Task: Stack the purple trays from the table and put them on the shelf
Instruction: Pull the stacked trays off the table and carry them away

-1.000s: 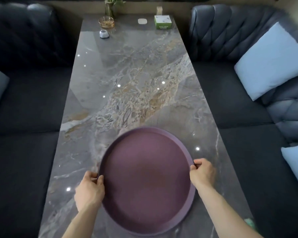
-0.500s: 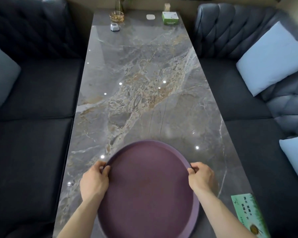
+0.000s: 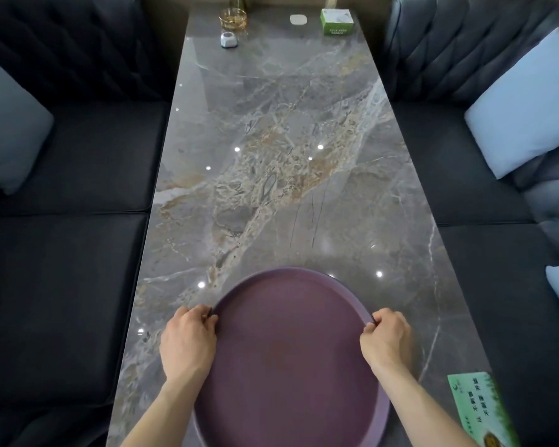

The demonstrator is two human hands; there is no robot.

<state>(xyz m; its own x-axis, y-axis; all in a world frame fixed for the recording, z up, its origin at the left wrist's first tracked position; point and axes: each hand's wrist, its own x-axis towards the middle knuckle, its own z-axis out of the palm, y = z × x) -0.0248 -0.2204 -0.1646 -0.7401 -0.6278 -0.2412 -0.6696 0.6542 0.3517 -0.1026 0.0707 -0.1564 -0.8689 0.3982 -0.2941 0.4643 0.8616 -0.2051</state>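
Since half a second ago the round purple tray (image 3: 288, 356) has drawn a little closer to the person and lower in the frame, while the far objects have slid toward the top edge; both hands keep their places on its rim. It sits in the lower centre of the picture, over the near end of the marble desk (image 3: 271, 156); whether it rests on the stone or is lifted just clear cannot be told, nor whether more than one tray is stacked here. The left hand (image 3: 188, 343) is closed on the rim at the tray's left side, thumb over the lip; the right hand (image 3: 384, 341) is closed on the rim at the right side, directly opposite. Being round, the tray has no long axis. What matters is that the two grips lie across its width, slightly beyond its middle, so most of its area hangs nearer the body. No shelf is in view, so the carry probably calls for a turn away. A green card (image 3: 478, 411) lies at lower right, near the right forearm.
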